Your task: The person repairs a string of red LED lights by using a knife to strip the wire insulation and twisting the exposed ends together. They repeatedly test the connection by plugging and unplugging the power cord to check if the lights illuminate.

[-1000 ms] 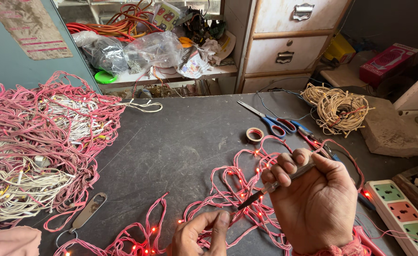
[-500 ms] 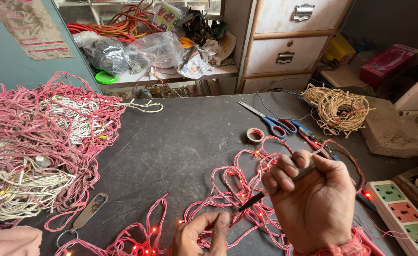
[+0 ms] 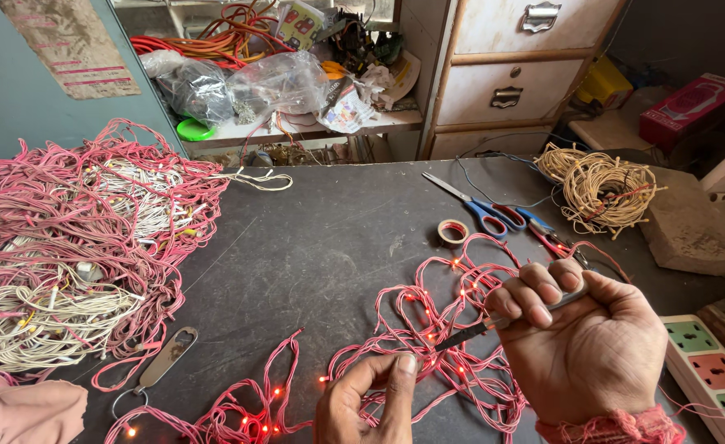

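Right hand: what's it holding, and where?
The right hand grips a thin metal tool by its handle end; the dark tip points at the lit pink wire string.

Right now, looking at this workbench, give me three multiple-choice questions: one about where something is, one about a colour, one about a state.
1. Where do the scissors lie?
A. beside the tape roll
B. on the pile of pink wire
C. in a drawer

2. What colour are the scissors' handles?
A. green
B. blue
C. yellow

3. The light string on the table is:
A. dark
B. lit
C. boxed

Answers: 1 A, they rest just right of the roll. 2 B, both loops are blue. 3 B, small red-orange bulbs glow near the left hand and below the right hand, which grips a thin tool.
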